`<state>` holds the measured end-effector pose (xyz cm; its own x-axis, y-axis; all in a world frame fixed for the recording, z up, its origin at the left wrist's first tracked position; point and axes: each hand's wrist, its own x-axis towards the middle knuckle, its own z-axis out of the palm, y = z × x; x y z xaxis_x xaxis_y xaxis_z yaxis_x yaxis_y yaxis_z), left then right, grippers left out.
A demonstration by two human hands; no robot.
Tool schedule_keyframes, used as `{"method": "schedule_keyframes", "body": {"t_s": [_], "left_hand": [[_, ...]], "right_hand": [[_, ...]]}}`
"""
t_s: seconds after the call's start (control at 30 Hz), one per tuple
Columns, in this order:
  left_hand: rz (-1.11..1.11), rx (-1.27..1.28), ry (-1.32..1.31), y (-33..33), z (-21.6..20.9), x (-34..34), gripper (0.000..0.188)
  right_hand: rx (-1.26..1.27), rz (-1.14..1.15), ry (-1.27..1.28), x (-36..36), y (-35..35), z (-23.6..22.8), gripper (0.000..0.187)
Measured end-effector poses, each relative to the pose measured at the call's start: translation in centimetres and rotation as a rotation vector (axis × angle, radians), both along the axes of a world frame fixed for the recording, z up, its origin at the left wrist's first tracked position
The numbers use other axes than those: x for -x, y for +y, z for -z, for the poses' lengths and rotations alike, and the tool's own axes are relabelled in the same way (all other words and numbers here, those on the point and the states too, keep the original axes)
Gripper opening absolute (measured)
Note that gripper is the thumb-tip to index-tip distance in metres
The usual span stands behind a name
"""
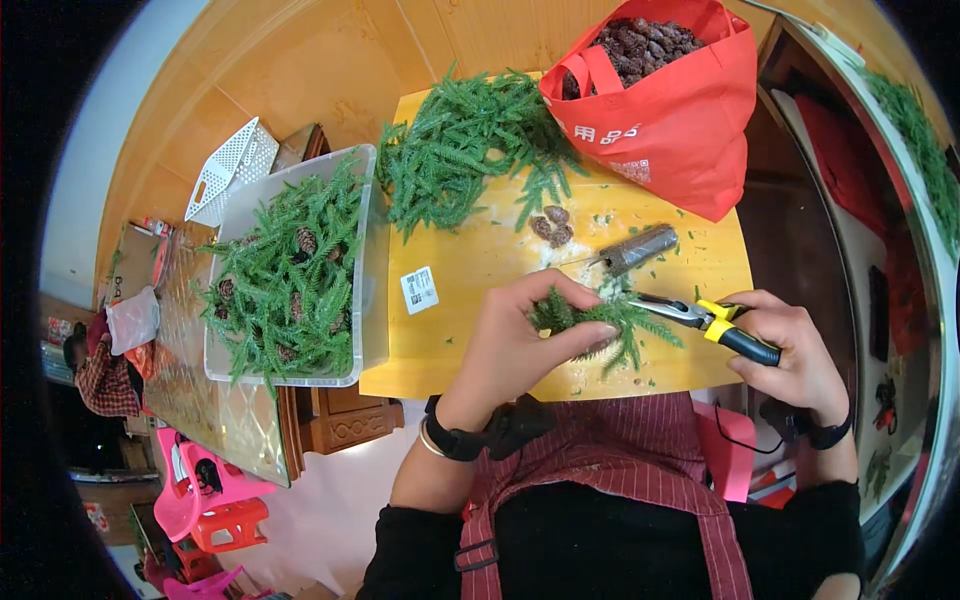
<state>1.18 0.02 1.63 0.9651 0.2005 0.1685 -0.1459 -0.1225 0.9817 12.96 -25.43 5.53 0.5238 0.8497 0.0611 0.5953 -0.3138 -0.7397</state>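
Near the front of the yellow table [440, 355], my left hand [530, 325] pinches a green artificial pine sprig [625, 335] between thumb and fingers. My right hand [795, 345] is closed round the black-and-yellow handles of a pair of pliers [725, 325]. The jaws of the pliers reach the sprig just right of my left fingertips; whether they grip a stem there is too small to tell. Beyond my hands lies a dark bundle of thin wires [640, 250]. Several loose pine cones [552, 227] sit to its left.
A pile of pine sprigs [455, 150] covers the table's far left. At the far right stands a red bag [680, 130] full of pine cones [645, 48]. A clear bin [372, 290] on the left holds sprigs with cones. Beside it lies a white label [420, 290]. Another person [108, 380] is far left.
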Motion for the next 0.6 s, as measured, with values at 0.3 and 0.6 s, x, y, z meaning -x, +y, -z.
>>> {"method": "schedule_keyframes", "body": {"t_s": [0.3, 0.6], "left_hand": [[0.221, 0.521, 0.266, 0.8, 0.2, 0.1, 0.027], [0.293, 0.755, 0.270, 0.7, 0.9, 0.2, 0.031]], "right_hand": [[-0.075, -0.107, 0.138, -1.1, 0.4, 1.9, 0.018], [-0.211, -0.153, 0.176, -1.0, 1.4, 3.1, 0.012]]}}
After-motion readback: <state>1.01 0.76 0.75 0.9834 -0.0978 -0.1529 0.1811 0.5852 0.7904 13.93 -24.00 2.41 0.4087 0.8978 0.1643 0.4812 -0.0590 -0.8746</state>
